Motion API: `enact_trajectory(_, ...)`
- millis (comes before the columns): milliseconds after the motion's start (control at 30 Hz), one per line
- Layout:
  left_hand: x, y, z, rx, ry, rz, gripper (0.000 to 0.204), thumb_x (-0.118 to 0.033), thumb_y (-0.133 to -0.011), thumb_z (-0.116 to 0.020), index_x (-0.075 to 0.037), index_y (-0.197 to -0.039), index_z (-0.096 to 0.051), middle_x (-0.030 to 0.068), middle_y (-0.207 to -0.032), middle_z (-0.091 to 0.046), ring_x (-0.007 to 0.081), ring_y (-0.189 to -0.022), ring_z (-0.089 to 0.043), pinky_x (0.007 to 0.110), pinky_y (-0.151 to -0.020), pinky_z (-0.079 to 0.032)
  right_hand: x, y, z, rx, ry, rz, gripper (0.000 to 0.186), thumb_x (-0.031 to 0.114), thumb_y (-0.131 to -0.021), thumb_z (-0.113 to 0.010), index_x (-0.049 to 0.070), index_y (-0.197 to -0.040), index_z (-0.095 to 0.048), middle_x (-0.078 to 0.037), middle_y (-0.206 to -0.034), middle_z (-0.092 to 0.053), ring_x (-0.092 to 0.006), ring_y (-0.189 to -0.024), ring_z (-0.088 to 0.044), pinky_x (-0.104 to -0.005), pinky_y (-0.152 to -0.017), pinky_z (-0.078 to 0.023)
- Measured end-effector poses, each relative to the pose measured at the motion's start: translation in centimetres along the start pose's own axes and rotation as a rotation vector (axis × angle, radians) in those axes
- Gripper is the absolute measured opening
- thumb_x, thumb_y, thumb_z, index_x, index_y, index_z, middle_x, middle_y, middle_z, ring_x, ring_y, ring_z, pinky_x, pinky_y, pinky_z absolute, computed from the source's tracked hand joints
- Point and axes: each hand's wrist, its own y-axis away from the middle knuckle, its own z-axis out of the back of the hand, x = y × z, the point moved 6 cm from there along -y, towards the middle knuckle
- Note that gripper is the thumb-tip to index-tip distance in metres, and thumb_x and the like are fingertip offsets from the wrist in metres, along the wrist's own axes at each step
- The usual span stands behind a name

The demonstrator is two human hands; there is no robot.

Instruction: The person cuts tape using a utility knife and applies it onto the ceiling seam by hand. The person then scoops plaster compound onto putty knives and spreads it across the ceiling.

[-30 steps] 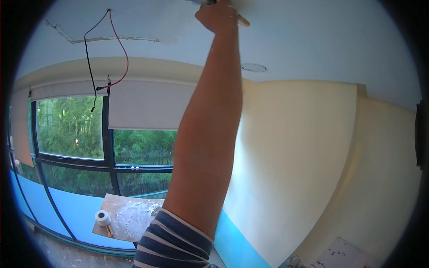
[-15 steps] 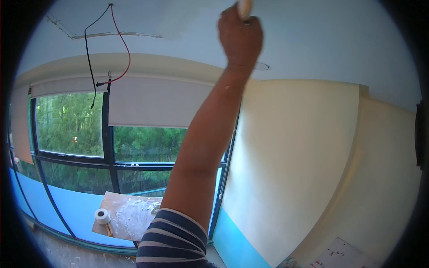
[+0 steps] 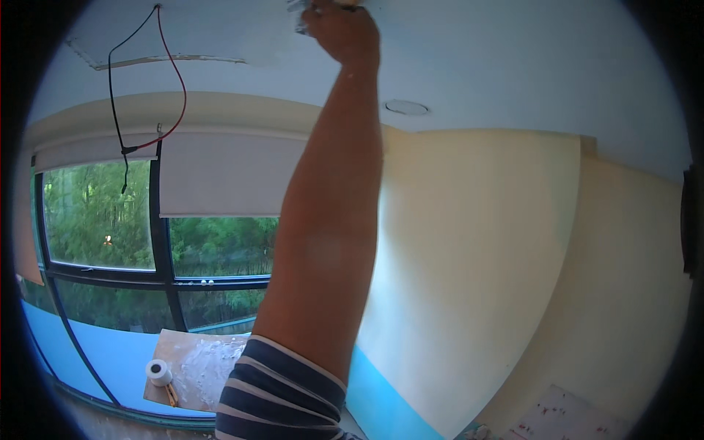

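My left hand (image 3: pixel 345 33) is raised to the ceiling (image 3: pixel 499 59), its arm stretched up through the middle of the view. The fingers are closed around a putty knife (image 3: pixel 298 17); part of its grey metal blade shows left of the hand, and a bit of the pale handle at the top edge. The picture's upper rim cuts off the rest of the tool. Whether the blade touches the ceiling I cannot tell. My right hand is out of view.
Black and red wires (image 3: pixel 176 70) hang from the ceiling at left, near a rough-edged cut line (image 3: pixel 172 58). A round outline (image 3: pixel 407 108) marks the ceiling. Low by the windows, a board (image 3: pixel 170 345) carries white paste (image 3: pixel 209 359), a white roll (image 3: pixel 158 372) and an orange-handled tool (image 3: pixel 171 396).
My left hand has moved left and slightly up along the ceiling with the putty knife, and its blade now shows. The room has shifted slightly left and down in view.
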Motion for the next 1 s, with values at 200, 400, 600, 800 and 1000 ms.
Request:
enact_trajectory(200,-2.2,5.7,0.5,0.013,0.195,-0.12,0.045,-0.009,-0.077,-0.063,0.009,-0.116,-0.05,0.0226,-0.106,-0.056,0.0347,-0.1,-0.054,0.043,-0.088,-0.045,1.4,0.1,-0.5,0.076,0.019,0.043,0.018,0.014,-0.071,-0.063,0.007,-0.082,-0.051,-0.012,-0.066,-0.048,-0.0271,-0.058,-0.042,-0.039,-0.056,-0.038)
enact_trajectory(400,3.8,3.6,2.2,0.072,0.497,0.36,0.028,-0.013,-0.08,-0.054,0.01,-0.096,-0.052,0.0206,-0.087,-0.06,0.0355,-0.077,-0.06,0.042,-0.072,-0.049,-0.5,0.0,-0.2,0.101,-0.155,-0.095,0.016,0.017,-0.074,-0.062,0.007,-0.082,-0.052,-0.011,-0.065,-0.047,-0.0276,-0.057,-0.042,-0.0398,-0.056,-0.039)
enact_trajectory(600,8.9,-3.9,-0.8,0.184,0.779,0.592,0.033,-0.005,-0.074,-0.056,0.011,-0.103,-0.055,0.0209,-0.089,-0.063,0.033,-0.075,-0.062,0.04,-0.067,-0.05,-0.9,-0.8,-0.1,0.045,-0.049,-0.043,0.024,0.024,-0.077,-0.061,0.004,-0.089,-0.054,-0.011,-0.068,-0.049,-0.0225,-0.062,-0.044,-0.0382,-0.058,-0.04)
enact_trajectory(800,-1.6,-2.1,2.0,0.141,0.704,0.409,0.024,-0.019,-0.083,-0.065,0.005,-0.078,-0.063,0.01,-0.063,-0.059,0.0205,-0.058,-0.054,0.036,-0.059,-0.044,1.9,-0.3,0.0,-0.014,-0.037,-0.065,0.025,0.024,-0.075,-0.062,0.003,-0.088,-0.054,-0.01,-0.068,-0.048,-0.0218,-0.063,-0.045,-0.0381,-0.057,-0.04)
enact_trajectory(1000,-12.2,-1.3,3.4,0.111,-0.325,-0.322,0.027,-0.018,-0.087,-0.06,0.008,-0.09,-0.065,0.0128,-0.09,-0.066,0.0262,-0.086,-0.06,0.039,-0.077,-0.045,-0.8,-0.7,0.3,0.051,-0.158,-0.056,0.023,0.024,-0.074,-0.063,0.006,-0.083,-0.052,-0.007,-0.067,-0.047,-0.0202,-0.06,-0.044,-0.0359,-0.056,-0.04)
